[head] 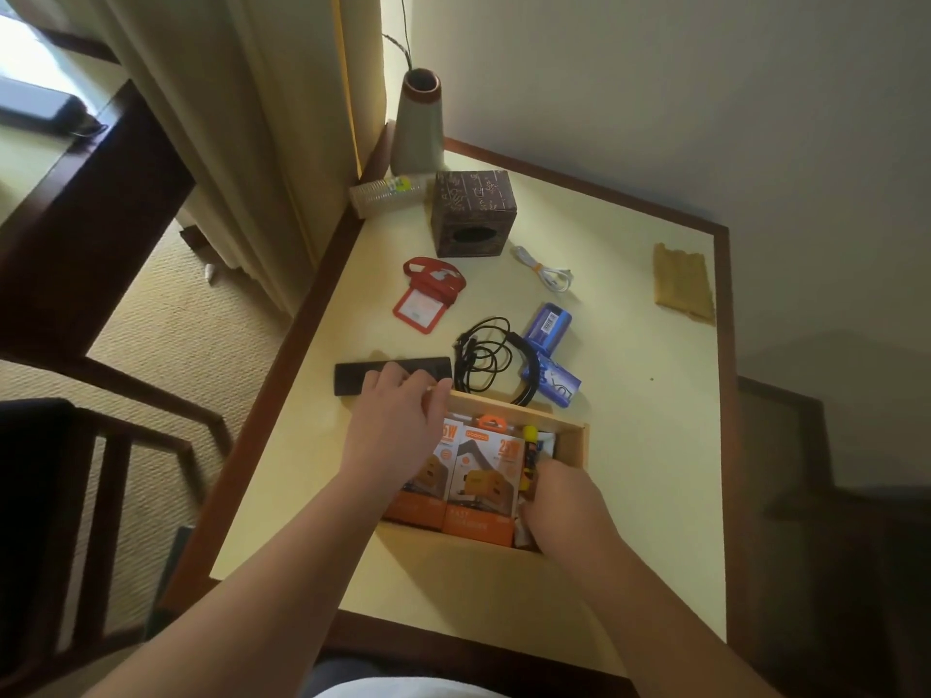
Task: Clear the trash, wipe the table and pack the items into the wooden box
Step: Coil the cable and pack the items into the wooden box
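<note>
The wooden box [572, 448] sits near the table's front edge. Inside it are two orange-and-white charger packs [486, 478] and a yellow-and-black stick [530, 453]. My left hand [398, 425] grips the box's far left corner, fingers curled over the rim. My right hand [561, 501] reaches down into the right side of the box beside the stick, and its fingertips are hidden. Behind the box on the table lie a black remote [352, 377], a coiled black cable [483, 357], two blue packs [546, 322], a white cable [544, 272] and a red badge holder [423, 302].
A brown tissue box [473, 211], a grey vase [418, 123] and a clear plastic case [385, 193] stand at the table's back left. A yellow cloth [682, 284] lies at the right edge. A dark chair [101, 476] stands to the left, a curtain [262, 118] behind.
</note>
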The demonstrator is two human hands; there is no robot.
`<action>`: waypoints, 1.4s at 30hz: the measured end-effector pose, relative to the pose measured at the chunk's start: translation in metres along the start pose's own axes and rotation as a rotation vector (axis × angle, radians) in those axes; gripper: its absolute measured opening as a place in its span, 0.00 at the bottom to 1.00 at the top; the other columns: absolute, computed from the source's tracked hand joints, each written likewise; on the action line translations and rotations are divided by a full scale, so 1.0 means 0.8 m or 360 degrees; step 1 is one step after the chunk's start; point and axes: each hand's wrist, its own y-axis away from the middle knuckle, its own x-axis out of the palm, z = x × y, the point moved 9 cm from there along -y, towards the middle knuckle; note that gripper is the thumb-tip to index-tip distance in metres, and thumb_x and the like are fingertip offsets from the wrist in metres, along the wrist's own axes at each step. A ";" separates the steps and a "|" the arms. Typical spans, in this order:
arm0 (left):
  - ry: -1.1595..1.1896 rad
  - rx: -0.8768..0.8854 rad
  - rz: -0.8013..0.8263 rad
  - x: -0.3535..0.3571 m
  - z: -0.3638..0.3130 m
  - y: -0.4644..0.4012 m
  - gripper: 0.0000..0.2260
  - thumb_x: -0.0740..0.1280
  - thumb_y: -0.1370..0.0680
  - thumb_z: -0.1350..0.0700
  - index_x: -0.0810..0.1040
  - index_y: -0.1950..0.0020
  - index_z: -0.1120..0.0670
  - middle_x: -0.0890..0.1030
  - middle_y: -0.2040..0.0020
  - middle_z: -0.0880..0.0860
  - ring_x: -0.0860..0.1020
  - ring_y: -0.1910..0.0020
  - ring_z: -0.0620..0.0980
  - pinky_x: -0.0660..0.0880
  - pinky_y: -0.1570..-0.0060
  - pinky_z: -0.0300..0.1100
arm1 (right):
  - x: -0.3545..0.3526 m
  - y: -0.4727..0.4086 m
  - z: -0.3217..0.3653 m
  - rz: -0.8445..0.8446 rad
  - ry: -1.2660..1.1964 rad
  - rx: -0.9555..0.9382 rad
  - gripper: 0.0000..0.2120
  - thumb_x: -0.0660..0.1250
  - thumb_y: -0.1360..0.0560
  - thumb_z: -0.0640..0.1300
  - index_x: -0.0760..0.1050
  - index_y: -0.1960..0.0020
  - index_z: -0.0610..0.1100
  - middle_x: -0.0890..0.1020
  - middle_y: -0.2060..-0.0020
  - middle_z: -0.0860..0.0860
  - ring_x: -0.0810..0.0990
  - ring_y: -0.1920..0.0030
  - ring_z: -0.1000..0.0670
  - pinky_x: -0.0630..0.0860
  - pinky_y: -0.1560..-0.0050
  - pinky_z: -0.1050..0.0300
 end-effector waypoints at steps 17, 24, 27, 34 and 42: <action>0.0057 0.0004 -0.0031 0.001 -0.001 0.003 0.15 0.60 0.16 0.42 0.81 0.39 0.48 0.77 0.44 0.48 0.68 0.44 0.47 0.71 0.48 0.43 | -0.107 -0.186 -0.017 -0.0190 -0.0006 -0.0202 0.26 0.82 0.32 0.54 0.79 0.37 0.49 0.81 0.47 0.51 0.81 0.52 0.50 0.84 0.50 0.49; 0.0042 0.0031 -0.0076 -0.002 -0.002 0.004 0.14 0.61 0.16 0.43 0.82 0.42 0.48 0.77 0.47 0.47 0.68 0.46 0.46 0.70 0.50 0.42 | -0.151 -0.123 -0.079 -0.0257 0.0096 0.0213 0.15 0.74 0.28 0.56 0.77 0.53 0.45 0.79 0.62 0.48 0.79 0.62 0.47 0.69 0.67 0.57; 0.0049 0.0015 -0.0053 -0.002 -0.002 0.003 0.14 0.61 0.16 0.42 0.81 0.42 0.48 0.77 0.46 0.48 0.69 0.45 0.47 0.71 0.49 0.43 | -0.154 -0.043 -0.080 -0.0345 -0.0239 0.0172 0.16 0.73 0.27 0.61 0.76 0.54 0.49 0.80 0.62 0.51 0.80 0.62 0.50 0.72 0.66 0.56; 0.0050 0.0001 -0.0016 -0.002 -0.004 0.003 0.15 0.60 0.15 0.42 0.81 0.40 0.48 0.78 0.45 0.48 0.68 0.44 0.47 0.73 0.46 0.46 | -0.060 0.062 -0.023 -0.0424 -0.0249 -0.0081 0.25 0.66 0.30 0.76 0.78 0.48 0.56 0.74 0.57 0.59 0.75 0.56 0.57 0.72 0.62 0.64; 0.0009 -0.0017 0.0044 0.002 0.001 0.002 0.17 0.56 0.15 0.40 0.79 0.38 0.46 0.77 0.42 0.48 0.66 0.43 0.45 0.72 0.43 0.45 | -0.034 0.049 -0.011 -0.0833 -0.0059 -0.0067 0.34 0.73 0.32 0.72 0.71 0.36 0.52 0.75 0.47 0.53 0.73 0.50 0.53 0.72 0.61 0.64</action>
